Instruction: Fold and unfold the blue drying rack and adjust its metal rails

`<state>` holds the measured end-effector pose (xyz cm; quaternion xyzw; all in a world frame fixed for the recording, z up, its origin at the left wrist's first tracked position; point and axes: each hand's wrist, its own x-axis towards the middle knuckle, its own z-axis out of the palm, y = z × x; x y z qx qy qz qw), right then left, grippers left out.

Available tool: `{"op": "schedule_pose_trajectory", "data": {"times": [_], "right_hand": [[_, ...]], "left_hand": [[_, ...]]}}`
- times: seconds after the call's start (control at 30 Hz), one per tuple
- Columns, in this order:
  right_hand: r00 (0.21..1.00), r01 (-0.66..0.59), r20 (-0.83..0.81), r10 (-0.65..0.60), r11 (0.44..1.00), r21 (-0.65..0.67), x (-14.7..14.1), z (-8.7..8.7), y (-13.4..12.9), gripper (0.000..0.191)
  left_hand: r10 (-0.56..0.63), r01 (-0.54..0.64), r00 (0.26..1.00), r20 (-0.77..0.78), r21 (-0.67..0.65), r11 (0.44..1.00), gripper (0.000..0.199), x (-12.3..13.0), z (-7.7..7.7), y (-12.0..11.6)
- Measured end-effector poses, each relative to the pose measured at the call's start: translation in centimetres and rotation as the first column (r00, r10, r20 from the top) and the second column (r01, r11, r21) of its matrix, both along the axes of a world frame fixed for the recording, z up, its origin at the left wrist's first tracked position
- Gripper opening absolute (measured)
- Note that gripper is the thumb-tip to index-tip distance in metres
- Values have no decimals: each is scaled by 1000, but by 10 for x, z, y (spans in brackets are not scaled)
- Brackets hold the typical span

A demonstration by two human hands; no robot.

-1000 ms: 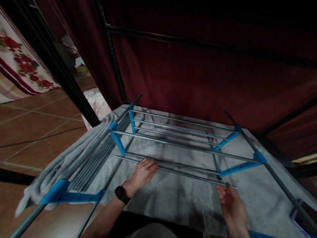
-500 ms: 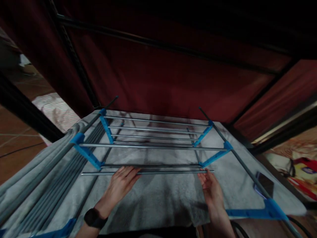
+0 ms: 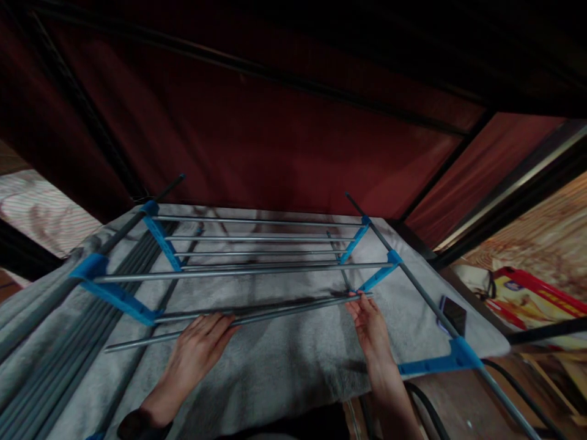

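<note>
Steadying a slanted metal rod point(image 3: 284, 310) at lower centre, the left hand point(image 3: 195, 351) is gripping it while the right hand point(image 3: 370, 327) is pinching its right end beside a blue bracket point(image 3: 376, 279); its slant is seemingly demanding both grips.

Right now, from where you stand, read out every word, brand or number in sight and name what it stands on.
No text can be read.
Red-and-yellow packet: printing and a logo, too blurred to read.
Phone: nothing legible.
Blue brackets: no legible lettering.
</note>
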<state>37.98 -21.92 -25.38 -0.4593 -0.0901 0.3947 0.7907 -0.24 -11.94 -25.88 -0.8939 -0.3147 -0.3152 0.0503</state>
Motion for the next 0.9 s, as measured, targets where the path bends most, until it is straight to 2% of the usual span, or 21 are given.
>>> {"op": "schedule_pose_trajectory", "data": {"times": [0.17, 0.43, 0.77, 0.9], "right_hand": [[999, 18, -35, -17, 1000, 2, -1, 3, 1, 25], [1000, 26, -18, -26, 1000, -4, 0, -4, 0, 26], [998, 11, -62, -15, 998, -67, -7, -35, -10, 26], [997, 9, -71, -14, 997, -74, -8, -49, -15, 26]], "left_hand": [[-18, 18, 1000, 4, -14, 1000, 25, -1, -3, -1], [-15, 13, 1000, -18, -84, 996, 27, -1, -9, 0], [33, -49, 995, -90, -173, 984, 36, -9, -32, -3], [29, -61, 989, -143, -231, 971, 36, -8, -33, -4]]}}
